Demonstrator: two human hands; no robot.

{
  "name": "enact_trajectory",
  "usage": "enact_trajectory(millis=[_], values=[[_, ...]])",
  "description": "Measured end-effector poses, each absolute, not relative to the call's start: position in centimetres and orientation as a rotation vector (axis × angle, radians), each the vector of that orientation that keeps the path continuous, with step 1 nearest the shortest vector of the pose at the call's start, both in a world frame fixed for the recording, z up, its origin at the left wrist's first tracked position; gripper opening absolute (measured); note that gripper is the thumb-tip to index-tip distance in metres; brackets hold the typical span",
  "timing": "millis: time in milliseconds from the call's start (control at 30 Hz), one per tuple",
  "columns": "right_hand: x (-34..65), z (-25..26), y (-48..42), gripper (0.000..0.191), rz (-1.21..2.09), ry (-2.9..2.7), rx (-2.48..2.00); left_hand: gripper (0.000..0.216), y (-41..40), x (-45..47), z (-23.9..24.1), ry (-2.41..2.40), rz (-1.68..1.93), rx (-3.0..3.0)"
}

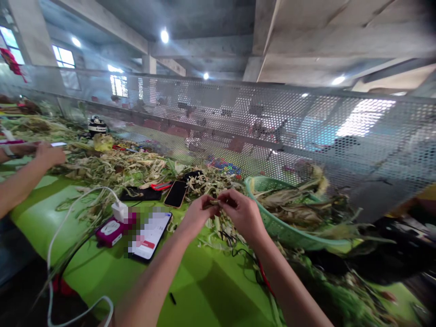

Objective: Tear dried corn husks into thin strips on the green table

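Note:
My left hand [200,212] and my right hand [242,211] meet above the green table [200,281], fingertips pinched together. Between them is a small, pale strip of corn husk [214,203], mostly covered by the fingers. Loose husk scraps [218,181] lie just behind and below both hands. To the left of my left hand rest a dark-screened phone [176,194] and a phone with a lit screen [151,236]. A green plastic basket [272,225] holding dried husks [289,200] stands close to the right of my right hand.
A purple power strip [112,229] with a white charger [120,211] and cable sits at left. A perforated metal screen [238,127] runs behind the table. Another person's hands [49,154] work at far left. Piled husks [116,165] line the back.

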State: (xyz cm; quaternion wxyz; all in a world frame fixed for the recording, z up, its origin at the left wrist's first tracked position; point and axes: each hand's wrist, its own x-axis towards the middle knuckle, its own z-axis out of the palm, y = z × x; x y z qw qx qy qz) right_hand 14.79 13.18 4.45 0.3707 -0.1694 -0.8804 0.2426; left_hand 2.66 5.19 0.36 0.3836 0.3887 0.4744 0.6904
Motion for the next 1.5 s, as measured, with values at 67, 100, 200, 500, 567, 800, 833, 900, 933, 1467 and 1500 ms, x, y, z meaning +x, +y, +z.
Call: enact_trajectory(millis=[67, 100, 200, 500, 567, 800, 833, 900, 933, 1467, 1500], values=[[14.8, 4.5, 13.4, 0.015, 0.658, -2.151, -0.467, 0.024, 5.2, 2.7, 0.4, 1.164, 1.821, 0.910], [14.8, 4.5, 13.6, 0.020, 0.669, -2.090, -0.492, 0.024, 5.3, 2.8, 0.4, 1.146, 1.851, 0.874], [14.7, 4.6, 13.9, 0.037, 0.780, -1.968, -0.557, 0.023, 5.3, 3.0, 0.4, 1.133, 1.899, 0.833], [13.8, 2.8, 14.4, 0.036, 1.417, -1.959, -0.547, 0.024, 5.1, 3.0, 0.3, 1.525, 1.864, 1.141], [13.8, 2.7, 14.4, 0.036, 1.463, -1.907, -0.536, 0.025, 5.1, 2.9, 0.3, 1.640, 1.879, 1.296], [13.9, 3.2, 14.3, 0.030, 1.564, -1.771, -0.535, 0.032, 4.9, 3.1, 0.0, 1.849, 1.812, 1.397], [13.9, 3.2, 14.3, 0.030, 1.579, -1.753, -0.527, 0.031, 4.9, 3.1, 0.0, 1.874, 1.800, 1.397], [13.9, 3.2, 14.3, 0.029, 1.607, -1.717, -0.514, 0.030, 4.7, 3.0, 0.1, 1.920, 1.789, 1.392], [13.9, 3.1, 14.4, 0.028, 1.615, -1.702, -0.510, 0.030, 4.7, 3.0, 0.2, 1.944, 1.788, 1.385], [14.2, 3.6, 14.1, 0.034, 1.583, -1.841, -0.548, 0.026, 4.6, 3.2, 0.5, 1.828, 1.800, 1.297], [14.3, 3.7, 14.2, 0.032, 1.577, -1.830, -0.554, 0.025, 4.6, 3.2, 0.5, 1.830, 1.793, 1.277]])
